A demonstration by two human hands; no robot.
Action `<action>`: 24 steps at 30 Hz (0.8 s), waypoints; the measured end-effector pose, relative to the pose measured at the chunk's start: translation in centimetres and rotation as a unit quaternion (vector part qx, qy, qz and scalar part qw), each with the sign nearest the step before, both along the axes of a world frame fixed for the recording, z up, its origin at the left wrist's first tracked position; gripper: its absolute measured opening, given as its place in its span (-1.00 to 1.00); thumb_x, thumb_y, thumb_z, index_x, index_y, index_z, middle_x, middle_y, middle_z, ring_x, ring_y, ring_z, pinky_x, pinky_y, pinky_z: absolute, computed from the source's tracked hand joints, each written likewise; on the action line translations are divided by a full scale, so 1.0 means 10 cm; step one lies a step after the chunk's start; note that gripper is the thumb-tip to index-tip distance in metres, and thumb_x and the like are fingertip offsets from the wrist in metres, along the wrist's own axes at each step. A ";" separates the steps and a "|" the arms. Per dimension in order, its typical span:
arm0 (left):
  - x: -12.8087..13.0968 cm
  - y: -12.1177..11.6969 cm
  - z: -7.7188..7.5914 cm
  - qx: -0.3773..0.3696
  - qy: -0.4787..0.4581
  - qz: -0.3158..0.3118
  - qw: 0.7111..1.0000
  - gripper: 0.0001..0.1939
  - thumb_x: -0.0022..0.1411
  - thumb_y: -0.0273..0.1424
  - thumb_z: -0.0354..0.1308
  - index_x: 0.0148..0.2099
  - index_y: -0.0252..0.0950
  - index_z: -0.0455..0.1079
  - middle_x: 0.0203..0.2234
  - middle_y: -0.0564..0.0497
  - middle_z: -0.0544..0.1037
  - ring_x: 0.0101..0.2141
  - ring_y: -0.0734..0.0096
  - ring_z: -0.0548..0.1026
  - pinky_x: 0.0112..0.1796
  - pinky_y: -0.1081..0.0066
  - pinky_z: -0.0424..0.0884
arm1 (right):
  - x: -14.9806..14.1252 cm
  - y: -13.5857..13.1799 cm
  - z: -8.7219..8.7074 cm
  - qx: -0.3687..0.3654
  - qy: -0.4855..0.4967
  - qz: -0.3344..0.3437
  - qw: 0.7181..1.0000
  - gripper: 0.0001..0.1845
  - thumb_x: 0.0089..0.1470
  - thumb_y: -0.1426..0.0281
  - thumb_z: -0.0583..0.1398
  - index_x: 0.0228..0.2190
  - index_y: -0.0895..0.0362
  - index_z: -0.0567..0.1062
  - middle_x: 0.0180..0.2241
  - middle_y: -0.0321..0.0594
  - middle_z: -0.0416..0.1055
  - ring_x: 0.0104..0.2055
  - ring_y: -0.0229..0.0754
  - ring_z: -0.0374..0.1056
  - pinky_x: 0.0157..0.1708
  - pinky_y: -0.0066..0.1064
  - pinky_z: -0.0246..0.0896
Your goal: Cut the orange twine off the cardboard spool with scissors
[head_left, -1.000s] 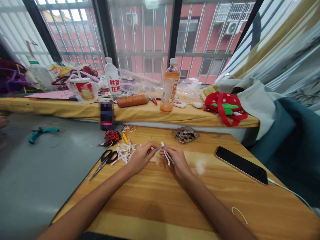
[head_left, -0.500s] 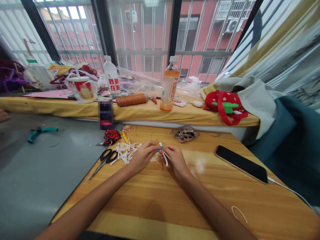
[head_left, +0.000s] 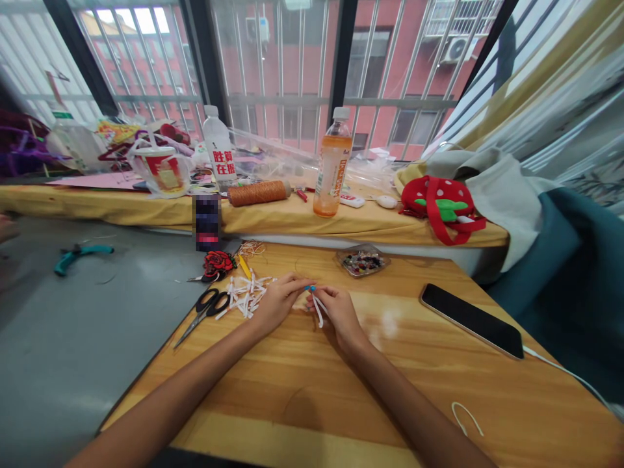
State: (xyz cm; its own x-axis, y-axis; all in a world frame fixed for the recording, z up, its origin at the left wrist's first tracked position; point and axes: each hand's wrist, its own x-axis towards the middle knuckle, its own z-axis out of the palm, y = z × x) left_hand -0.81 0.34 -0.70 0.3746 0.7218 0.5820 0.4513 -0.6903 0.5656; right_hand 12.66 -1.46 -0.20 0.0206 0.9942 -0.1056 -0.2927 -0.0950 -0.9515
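Note:
Over the wooden table, my left hand (head_left: 279,303) and my right hand (head_left: 337,313) meet fingertip to fingertip, both closed in a pinch. Between them is a narrow white strip (head_left: 318,314), its loose ends hanging down beside my right fingers. Small bright blue spots show at the fingertips; whether they are nails or part of the strip I cannot tell. Just left of my left hand lies a pile of short white strips (head_left: 242,296) with orange marks. Black-handled scissors (head_left: 203,312) rest beside the pile, and a yellow tool (head_left: 244,266) lies at its top.
A clear box of beads (head_left: 363,261) stands beyond my right hand. To the right lies a phone (head_left: 472,321) with a cable. Teal pliers (head_left: 82,255) lie on the grey table. Bottles, an orange thread spool (head_left: 259,193) and a strawberry bag (head_left: 441,201) line the sill.
The upper end of the white strip, which stuck up above my fingertips, is now lowered out of sight. The blue spots have come level, side by side. The hanging ends swung slightly left.

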 end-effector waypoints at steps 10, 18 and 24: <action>-0.01 0.03 -0.02 -0.028 -0.010 -0.005 1.000 -0.62 0.15 -0.58 -0.16 -0.01 -0.26 0.26 -0.34 0.00 0.42 -0.47 0.56 0.34 -0.46 0.55 0.31 | 0.03 0.01 0.02 -0.014 0.030 -0.009 0.999 -0.88 -0.30 0.42 0.23 -0.68 0.22 0.42 -0.71 -0.29 0.37 -0.66 -0.35 0.27 -0.59 -0.53 0.19; -0.04 0.01 0.03 -0.059 -0.067 0.061 0.994 -0.70 0.15 -0.46 -0.05 -0.03 -0.25 0.22 -0.25 0.00 0.41 -0.56 0.61 0.32 -0.47 0.53 0.30 | 0.06 0.00 0.07 -0.026 0.046 -0.018 0.998 -0.90 -0.27 0.46 0.21 -0.70 0.21 0.41 -0.71 -0.28 0.38 -0.67 -0.36 0.26 -0.60 -0.55 0.19; -0.06 0.02 0.07 -0.041 -0.024 0.099 0.994 -0.86 0.12 -0.45 0.01 -0.23 -0.31 0.29 -0.38 0.02 0.43 -0.49 0.52 0.35 -0.43 0.49 0.30 | 0.07 0.02 0.06 -0.026 0.052 -0.021 0.998 -0.90 -0.25 0.49 0.18 -0.70 0.22 0.43 -0.70 -0.27 0.39 -0.66 -0.39 0.27 -0.59 -0.61 0.18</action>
